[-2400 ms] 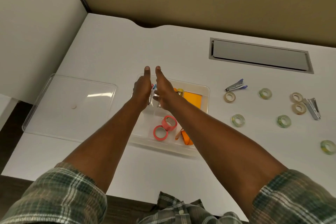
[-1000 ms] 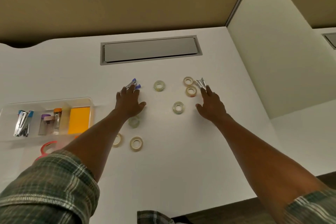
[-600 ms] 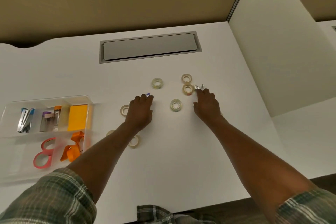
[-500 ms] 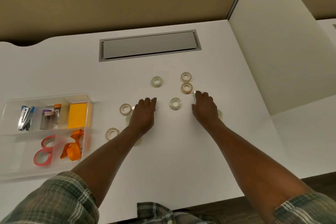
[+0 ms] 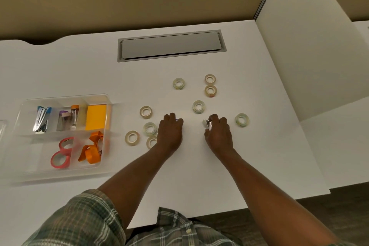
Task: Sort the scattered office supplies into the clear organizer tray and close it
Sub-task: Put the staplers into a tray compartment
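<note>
Clear tray point(image 5: 34, 154) at left of table point(image 5: 79, 70), holding staplers point(image 5: 41, 119), orange notes point(image 5: 96, 117), pink tape rolls point(image 5: 61, 158), orange ribbon point(image 5: 90, 150), left grip point(image 5: 170, 132) curled round a purple-tipped item point(image 5: 177, 119), right grip point(image 5: 218, 134) pinching a silver stapler point(image 5: 207, 125), clear tape rolls point(image 5: 198, 106) scattered around both.

Right of the clear organizer tray point(image 5: 65, 96), a silver stapler point(image 5: 207, 125) is gripped in the right hand point(image 5: 218, 133). Nearer the tray, a purple-tipped item point(image 5: 177, 119), mostly hidden, is enclosed by the left hand point(image 5: 170, 131). Tape rolls point(image 5: 198, 106) are scattered on that same side.
</note>
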`<state>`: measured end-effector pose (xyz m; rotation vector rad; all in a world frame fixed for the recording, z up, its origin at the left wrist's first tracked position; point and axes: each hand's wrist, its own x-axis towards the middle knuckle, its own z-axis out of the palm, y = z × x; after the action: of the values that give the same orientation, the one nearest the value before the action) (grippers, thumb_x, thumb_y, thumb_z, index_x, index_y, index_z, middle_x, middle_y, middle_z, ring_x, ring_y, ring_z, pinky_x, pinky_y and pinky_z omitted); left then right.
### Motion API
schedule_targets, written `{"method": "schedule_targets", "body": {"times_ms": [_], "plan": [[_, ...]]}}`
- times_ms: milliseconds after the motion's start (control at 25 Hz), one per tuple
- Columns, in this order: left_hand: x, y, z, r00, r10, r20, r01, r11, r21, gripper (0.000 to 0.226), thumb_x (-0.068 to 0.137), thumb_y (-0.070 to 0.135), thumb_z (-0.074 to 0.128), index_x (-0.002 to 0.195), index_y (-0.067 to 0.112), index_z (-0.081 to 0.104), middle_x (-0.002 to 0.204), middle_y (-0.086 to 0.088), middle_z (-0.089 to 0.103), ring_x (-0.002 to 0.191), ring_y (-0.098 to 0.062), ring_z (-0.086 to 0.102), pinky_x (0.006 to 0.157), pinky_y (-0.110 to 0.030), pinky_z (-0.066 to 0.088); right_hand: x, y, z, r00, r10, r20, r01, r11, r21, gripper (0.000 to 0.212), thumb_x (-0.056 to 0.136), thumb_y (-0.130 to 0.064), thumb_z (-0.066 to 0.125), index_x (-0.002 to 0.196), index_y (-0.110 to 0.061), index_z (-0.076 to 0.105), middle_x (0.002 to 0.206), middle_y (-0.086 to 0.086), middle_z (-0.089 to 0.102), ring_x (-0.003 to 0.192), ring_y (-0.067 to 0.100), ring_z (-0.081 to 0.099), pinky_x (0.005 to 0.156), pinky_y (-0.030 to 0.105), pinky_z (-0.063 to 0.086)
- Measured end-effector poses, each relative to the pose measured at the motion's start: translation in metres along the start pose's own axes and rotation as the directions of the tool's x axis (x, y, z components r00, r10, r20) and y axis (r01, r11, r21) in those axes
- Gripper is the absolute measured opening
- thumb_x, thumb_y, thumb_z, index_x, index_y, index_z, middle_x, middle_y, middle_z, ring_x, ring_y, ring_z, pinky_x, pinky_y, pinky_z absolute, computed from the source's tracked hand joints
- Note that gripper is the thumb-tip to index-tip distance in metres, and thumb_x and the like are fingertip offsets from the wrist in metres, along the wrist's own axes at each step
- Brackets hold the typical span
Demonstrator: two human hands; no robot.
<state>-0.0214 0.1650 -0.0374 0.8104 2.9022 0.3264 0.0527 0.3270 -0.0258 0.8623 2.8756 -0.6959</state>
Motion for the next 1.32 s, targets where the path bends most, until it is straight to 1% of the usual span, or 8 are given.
{"method": "schedule_targets", "body": {"times_ms": [120, 240, 400, 520, 640, 800, 1040, 1320], "plan": [[-0.005, -0.005, -0.004, 0.997, 0.034, -0.074, -0.042, 0.994, -0.101, 0.011, 0.074, 0.003, 0.068, 0.078, 0.012, 0.065, 0.08, -0.011, 0.055, 0.069, -0.033, 0.052, 0.058, -0.033, 0.03, -0.015, -0.012, 0.001, 0.998, 0.069, 0.008, -0.069, 0.955, 0.287, 0.033, 0.089, -0.024, 0.064, 0.118, -0.017, 0.052, 0.103, 0.012, 0.058, 0.091, 0.03, 0.059, 0.075, 0.04, 0.051], [-0.009, -0.007, -0.02, 0.992, -0.119, -0.043, 0.083, 0.869, -0.487, 0.009, 0.085, 0.007, 0.062, 0.093, 0.012, 0.062, 0.094, -0.01, 0.055, 0.076, -0.026, 0.055, 0.065, -0.035, 0.045, -0.028, -0.035, -0.006, 0.95, 0.256, 0.177, -0.31, 0.724, 0.616, 0.041, 0.086, -0.024, 0.068, 0.123, -0.027, 0.052, 0.098, 0.004, 0.064, 0.084, 0.018, 0.064, 0.068, 0.035, 0.055], [-0.019, -0.017, -0.056, 0.903, -0.407, 0.138, 0.311, 0.397, -0.864, 0.011, 0.089, 0.015, 0.062, 0.1, 0.017, 0.059, 0.1, -0.003, 0.063, 0.087, -0.019, 0.062, 0.075, -0.027, 0.048, -0.036, -0.082, -0.014, 0.885, 0.272, 0.379, -0.465, 0.457, 0.758, 0.027, 0.09, -0.023, 0.057, 0.117, -0.024, 0.06, 0.092, 0.007, 0.068, 0.076, 0.022, 0.061, 0.066, 0.035, 0.053], [-0.026, -0.041, -0.08, 0.802, -0.487, 0.346, 0.401, 0.01, -0.916, 0.014, 0.088, 0.024, 0.06, 0.102, 0.024, 0.058, 0.102, -0.005, 0.067, 0.086, -0.023, 0.067, 0.076, -0.044, 0.057, -0.042, -0.126, -0.013, 0.875, 0.186, 0.446, -0.483, 0.347, 0.804, 0.026, 0.093, -0.021, 0.046, 0.112, -0.02, 0.065, 0.096, 0.009, 0.071, 0.08, 0.023, 0.063, 0.071, 0.037, 0.051], [-0.036, -0.084, -0.104, 0.735, -0.52, 0.435, 0.431, -0.136, -0.892, 0.018, 0.094, 0.023, 0.055, 0.112, 0.024, 0.058, 0.101, -0.007, 0.069, 0.082, -0.026, 0.07, 0.063, -0.037, 0.058, -0.05, -0.184, -0.004, 0.866, 0.099, 0.491, -0.495, 0.313, 0.81, 0.029, 0.097, -0.017, 0.043, 0.114, -0.013, 0.066, 0.093, 0.01, 0.072, 0.08, 0.024, 0.066, 0.073, 0.038, 0.054], [-0.056, -0.153, -0.134, 0.688, -0.601, 0.407, 0.373, -0.188, -0.909, 0.016, 0.095, 0.02, 0.05, 0.106, 0.026, 0.06, 0.087, -0.01, 0.072, 0.059, -0.021, 0.063, 0.047, -0.024, 0.046, -0.06, -0.272, 0.023, 0.846, 0.04, 0.532, -0.505, 0.377, 0.776, 0.029, 0.096, -0.014, 0.043, 0.117, -0.012, 0.063, 0.091, 0.013, 0.068, 0.079, 0.026, 0.062, 0.075, 0.039, 0.053], [-0.08, -0.266, -0.164, 0.621, -0.709, 0.334, 0.327, -0.153, -0.933, 0.015, 0.094, 0.02, 0.051, 0.105, 0.023, 0.062, 0.097, -0.006, 0.07, 0.078, -0.024, 0.067, 0.062, -0.032, 0.054, -0.077, -0.387, 0.068, 0.802, -0.082, 0.592, -0.476, 0.512, 0.715, 0.026, 0.094, -0.022, 0.044, 0.111, -0.015, 0.063, 0.097, 0.014, 0.07, 0.075, 0.026, 0.064, 0.063, 0.031, 0.048], [-0.087, -0.369, -0.183, 0.554, -0.802, 0.223, 0.443, 0.057, -0.895, 0.032, 0.083, 0.013, 0.052, 0.111, 0.026, 0.061, 0.107, -0.004, 0.068, 0.086, -0.026, 0.066, 0.067, -0.037, 0.052, -0.076, -0.486, 0.114, 0.785, -0.093, 0.612, -0.471, 0.551, 0.689, 0.015, 0.092, -0.018, 0.043, 0.096, -0.017, 0.058, 0.097, 0.013, 0.067, 0.084, 0.026, 0.065, 0.067, 0.034, 0.048]]}}
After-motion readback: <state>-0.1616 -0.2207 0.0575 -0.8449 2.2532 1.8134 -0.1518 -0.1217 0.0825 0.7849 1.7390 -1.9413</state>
